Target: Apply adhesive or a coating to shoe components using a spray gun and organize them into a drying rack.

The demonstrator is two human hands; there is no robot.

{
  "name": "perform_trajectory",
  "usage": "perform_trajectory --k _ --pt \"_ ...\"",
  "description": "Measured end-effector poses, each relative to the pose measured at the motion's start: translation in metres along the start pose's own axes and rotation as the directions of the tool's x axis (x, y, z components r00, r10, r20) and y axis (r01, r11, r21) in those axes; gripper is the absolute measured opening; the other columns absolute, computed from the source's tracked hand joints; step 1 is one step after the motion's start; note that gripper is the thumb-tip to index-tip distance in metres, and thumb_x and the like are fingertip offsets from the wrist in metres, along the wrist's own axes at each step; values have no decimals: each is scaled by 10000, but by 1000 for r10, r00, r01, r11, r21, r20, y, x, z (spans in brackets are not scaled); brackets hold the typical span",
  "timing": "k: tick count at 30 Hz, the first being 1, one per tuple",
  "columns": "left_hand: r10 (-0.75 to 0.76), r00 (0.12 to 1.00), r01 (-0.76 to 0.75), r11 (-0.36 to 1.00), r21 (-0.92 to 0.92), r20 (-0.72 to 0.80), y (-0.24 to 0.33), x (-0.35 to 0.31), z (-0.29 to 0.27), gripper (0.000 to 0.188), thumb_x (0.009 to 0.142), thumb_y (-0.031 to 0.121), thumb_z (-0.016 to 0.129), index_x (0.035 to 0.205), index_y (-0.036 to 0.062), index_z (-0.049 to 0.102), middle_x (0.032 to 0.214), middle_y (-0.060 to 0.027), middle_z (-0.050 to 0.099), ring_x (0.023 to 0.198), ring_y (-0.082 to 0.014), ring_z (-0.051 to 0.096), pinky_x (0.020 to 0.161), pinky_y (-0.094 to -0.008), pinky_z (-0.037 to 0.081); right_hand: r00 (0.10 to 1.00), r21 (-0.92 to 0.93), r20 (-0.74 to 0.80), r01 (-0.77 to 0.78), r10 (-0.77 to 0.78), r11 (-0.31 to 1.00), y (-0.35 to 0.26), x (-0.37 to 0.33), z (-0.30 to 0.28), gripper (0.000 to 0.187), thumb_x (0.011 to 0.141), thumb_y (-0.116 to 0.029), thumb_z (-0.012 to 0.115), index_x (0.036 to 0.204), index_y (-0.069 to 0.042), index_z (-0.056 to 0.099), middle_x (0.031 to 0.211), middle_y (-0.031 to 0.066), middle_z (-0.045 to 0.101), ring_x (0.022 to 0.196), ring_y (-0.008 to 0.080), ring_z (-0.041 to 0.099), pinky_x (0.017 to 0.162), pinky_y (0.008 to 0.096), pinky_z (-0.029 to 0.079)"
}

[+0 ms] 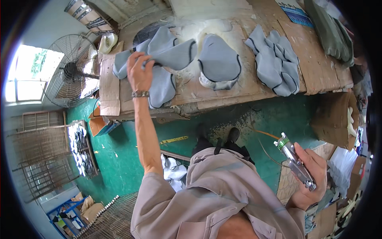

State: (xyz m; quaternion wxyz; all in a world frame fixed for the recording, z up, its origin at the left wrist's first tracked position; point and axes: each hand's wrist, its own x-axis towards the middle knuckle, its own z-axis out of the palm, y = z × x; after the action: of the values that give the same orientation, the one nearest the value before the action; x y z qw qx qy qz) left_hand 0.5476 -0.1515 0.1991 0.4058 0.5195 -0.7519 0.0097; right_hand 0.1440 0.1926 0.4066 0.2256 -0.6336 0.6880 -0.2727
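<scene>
- In the head view, the left hand (139, 73) reached over the left part of the worktable (326, 73), a bracelet (140, 94) around its wrist.
- Its fingers were bent and touched the left-hand grey pieces (163, 85), which had dark edging and lay overlapping; whether thumb and fingers had pinched a piece or merely rested on it, I could not tell.
- The right hand (318, 169) was wrapped around a metal spray gun (293, 159) with a green ring, held over the floor well apart from the worktable, the ringed end toward the table.
- An orange hose (266, 134) ran across the floor near that gun.
- A single grey piece (219, 57) lay in the middle of the worktable, its curved dark edge nearest the person and a whitish part showing below it; pale residue spread around it.
- The right-hand grey pieces (274, 63) lay bunched together, near the front edge of the table.
- A large caged fan (69, 71) stood beyond the table's left end, before a bright window (24, 89).
- A cardboard box (330, 121) stood by the table's right front corner, above the green floor (119, 159).
</scene>
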Motion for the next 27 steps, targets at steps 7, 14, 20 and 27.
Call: perform_trajectory --k 7,14,20,27 --pt "-88 989 112 969 221 -116 -115 -93 -83 189 769 84 762 954 114 752 1120 -99 641 1118 -324 585 967 -441 469 991 77 104 73 -81 994 -32 26 22 622 643 13 701 1261 59 640 822 163 600 677 265 582 629 309 443" --pt "-105 991 129 914 384 -82 -179 -84 -119 192 775 86 742 965 110 745 1104 -108 632 1083 -329 586 934 -456 471 971 7 199 133 -132 991 -45 41 37 626 718 12 693 1332 63 582 886 171 616 724 290 600 652 319 452" --pt "21 985 63 874 481 -169 -207 -116 -117 158 798 148 748 955 132 743 1128 -96 612 1089 -331 579 943 -465 462 970 12 224 98 -98 995 -50 37 42 618 736 -1 690 1338 67 574 894 174 620 719 289 588 660 333 452" --pt "-446 865 203 733 649 233 -263 -250 -37 542 718 117 802 1224 279 695 1381 -127 550 1335 -343 464 1095 -466 404 976 -30 196 106 -98 994 -58 33 38 614 742 -9 697 1338 70 573 896 173 620 741 286 590 669 329 450"
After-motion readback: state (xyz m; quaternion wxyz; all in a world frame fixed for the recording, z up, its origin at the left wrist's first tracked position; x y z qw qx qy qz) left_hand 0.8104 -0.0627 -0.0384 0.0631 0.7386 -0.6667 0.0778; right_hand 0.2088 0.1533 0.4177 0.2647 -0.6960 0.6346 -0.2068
